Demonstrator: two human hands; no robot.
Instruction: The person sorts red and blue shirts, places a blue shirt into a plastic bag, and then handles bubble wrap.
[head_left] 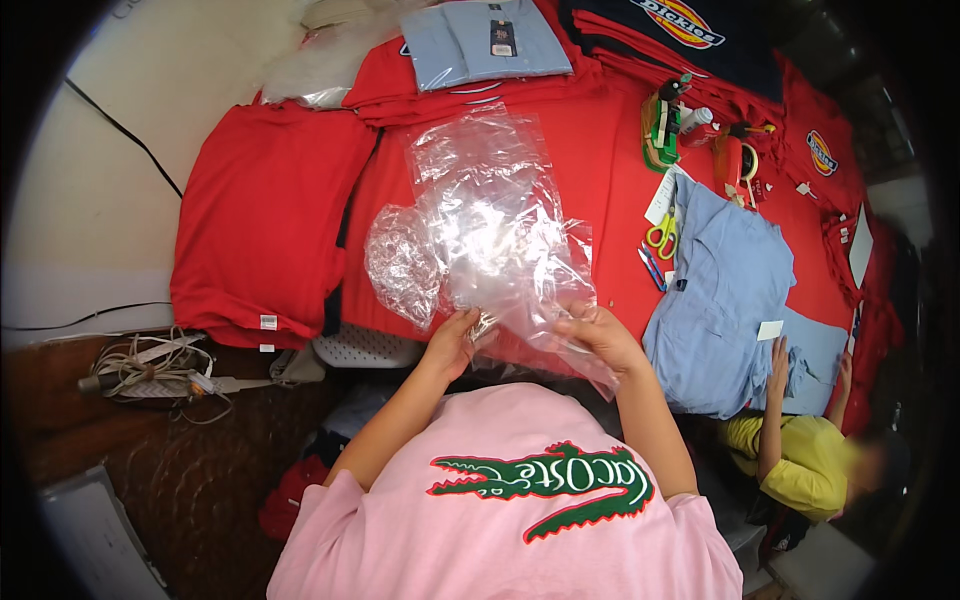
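Observation:
A clear plastic bag (490, 190) lies over the red-covered table in front of me, its near edge lifted toward my body. My left hand (455, 340) pinches the near left part of it. My right hand (598, 337) grips the near right side between thumb and fingers, and a loose corner hangs below. Glare on the plastic hides whether more than one bag is layered there. Beside it on the left sits a crumpled clear plastic bag (402, 265), apart from my fingers.
Stacked red shirts (270, 210) stand at left. A packaged light-blue shirt (485, 45) lies at the back. On the right are yellow scissors (662, 236), thread snips (653, 268), a green tape dispenser (662, 130) and blue shirts (725, 290), where a person in a yellow top (800, 460) works.

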